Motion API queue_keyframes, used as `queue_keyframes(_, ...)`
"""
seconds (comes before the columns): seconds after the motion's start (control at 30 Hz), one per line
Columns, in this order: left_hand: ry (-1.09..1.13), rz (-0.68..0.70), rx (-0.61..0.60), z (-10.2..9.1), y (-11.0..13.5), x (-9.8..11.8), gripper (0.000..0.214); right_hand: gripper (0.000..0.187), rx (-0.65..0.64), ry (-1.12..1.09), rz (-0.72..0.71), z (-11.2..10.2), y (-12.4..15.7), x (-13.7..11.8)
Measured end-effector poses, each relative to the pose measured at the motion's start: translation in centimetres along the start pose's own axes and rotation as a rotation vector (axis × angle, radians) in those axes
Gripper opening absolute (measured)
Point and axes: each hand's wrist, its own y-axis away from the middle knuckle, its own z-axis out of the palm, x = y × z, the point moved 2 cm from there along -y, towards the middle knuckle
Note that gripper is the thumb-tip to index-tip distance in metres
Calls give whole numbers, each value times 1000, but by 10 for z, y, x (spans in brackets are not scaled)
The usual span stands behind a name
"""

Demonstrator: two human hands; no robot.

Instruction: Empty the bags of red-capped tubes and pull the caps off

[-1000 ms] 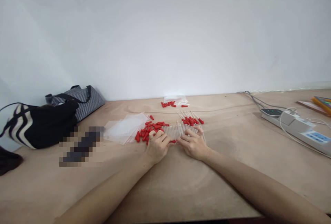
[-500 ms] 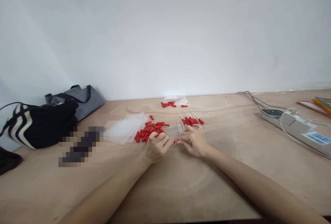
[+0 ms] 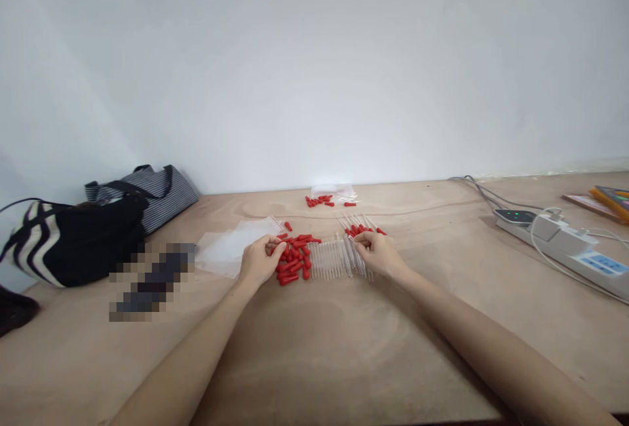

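Observation:
A heap of small red caps lies on the wooden table, beside a row of thin clear tubes. My left hand rests at the left edge of the red heap, next to a clear plastic bag, fingers curled in a pinch; what they hold is too small to make out. My right hand sits at the right end of the tube row, fingers pinched near a second small cluster of red caps and some tubes.
Farther back lies a small bag with more red caps. A black and striped bag and a grey striped bag stand at the left. A power strip with cables and books occupy the right.
Both hands have parted from the middle of the tube row: the left went left to the red heap's edge, the right went right and back to the tubes' far end.

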Motion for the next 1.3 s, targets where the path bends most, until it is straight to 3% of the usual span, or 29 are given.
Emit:
queue_keyframes(0.13,-110,10,9,4,0,-4,15,24,15,179,49,10,-6,-5)
queue_keyframes(0.27,-214,217,155,3,4,1,16,29,-6,255,45,19,-12,-10)
queue_keyframes(0.33,-227,346,164,6,11,10,15,29,-9,264,45,22,-15,-12)
queue_keyframes(0.4,-201,473,84,13,21,23,14,29,-14,274,42,25,-16,-14)
queue_keyframes(0.6,-143,764,-303,34,51,52,28,21,1,277,62,25,-24,-8)
queue_keyframes(0.83,-242,921,-636,38,58,70,48,29,139,316,319,-16,-51,46)
queue_keyframes(1.0,-275,963,-673,47,53,77,55,24,59,296,419,-21,-57,73)
queue_keyframes(1.3,-314,988,-566,60,39,72,54,23,93,271,453,-9,-61,80)
